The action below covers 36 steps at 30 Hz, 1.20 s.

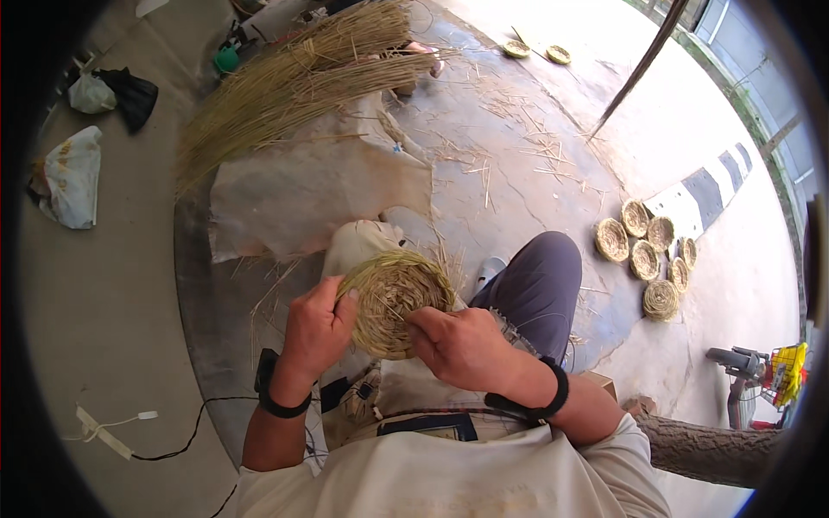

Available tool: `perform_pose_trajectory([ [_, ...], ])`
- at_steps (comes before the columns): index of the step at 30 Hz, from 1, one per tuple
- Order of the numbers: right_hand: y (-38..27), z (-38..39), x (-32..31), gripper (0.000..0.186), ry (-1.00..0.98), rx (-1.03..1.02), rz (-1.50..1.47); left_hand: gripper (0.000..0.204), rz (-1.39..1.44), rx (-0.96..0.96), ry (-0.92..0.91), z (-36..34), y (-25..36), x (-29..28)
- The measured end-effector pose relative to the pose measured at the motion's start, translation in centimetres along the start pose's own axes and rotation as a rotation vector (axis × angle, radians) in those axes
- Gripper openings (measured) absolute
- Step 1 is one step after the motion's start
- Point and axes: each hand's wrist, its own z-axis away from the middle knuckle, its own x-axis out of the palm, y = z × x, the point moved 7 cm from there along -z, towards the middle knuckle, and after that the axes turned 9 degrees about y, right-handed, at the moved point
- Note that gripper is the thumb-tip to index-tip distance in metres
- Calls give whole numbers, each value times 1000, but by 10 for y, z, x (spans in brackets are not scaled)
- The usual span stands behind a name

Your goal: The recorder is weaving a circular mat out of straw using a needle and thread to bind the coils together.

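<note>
A round woven straw basket point(390, 298) is tilted above my lap, its hollow inside facing up. My left hand point(321, 326) is closed on its left rim, thumb on the near side. Over the lower right of the basket, my right hand point(462, 345) is closed in a pinch. A thin pale straw strand point(395, 312) runs from its fingertips across the woven bottom. The fingers hide part of the right wall. Greenish straw forms the upper rim, while the inside is yellower.
A big straw bundle point(294, 82) lies far left beyond a pale sheet point(319, 186). Several small straw baskets point(644, 259) sit at right, two more baskets point(558, 54) farther off. A log point(712, 451) lies near right. A black cable point(194, 432) crosses the left floor.
</note>
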Motion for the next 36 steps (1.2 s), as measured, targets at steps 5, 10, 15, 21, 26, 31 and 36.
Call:
perform_pose_trajectory([
  [5, 2, 2, -2, 14, -7, 28, 22, 17, 43, 34, -5, 3, 11, 7],
  [10, 4, 6, 1, 15, -27, 18, 85, 16, 68, 39, -15, 3, 17, 10],
  [15, 7, 8, 10, 14, -14, 11, 142, 19, 29, 93, 3, 6, 20, 16],
  [21, 18, -6, 26, 15, 27, 85, 40, 24, 7, 143, -8, 20, 30, 28],
  [26, 27, -8, 19, 22, 77, 152, -79, 24, -52, 136, -22, 14, 19, 24],
  [31, 24, 4, 14, 18, -13, 121, -146, 27, -124, 165, -11, 9, 22, 21],
  [36, 4, -7, -14, 13, 78, 61, -22, 25, -129, 323, -100, 7, 40, 25],
])
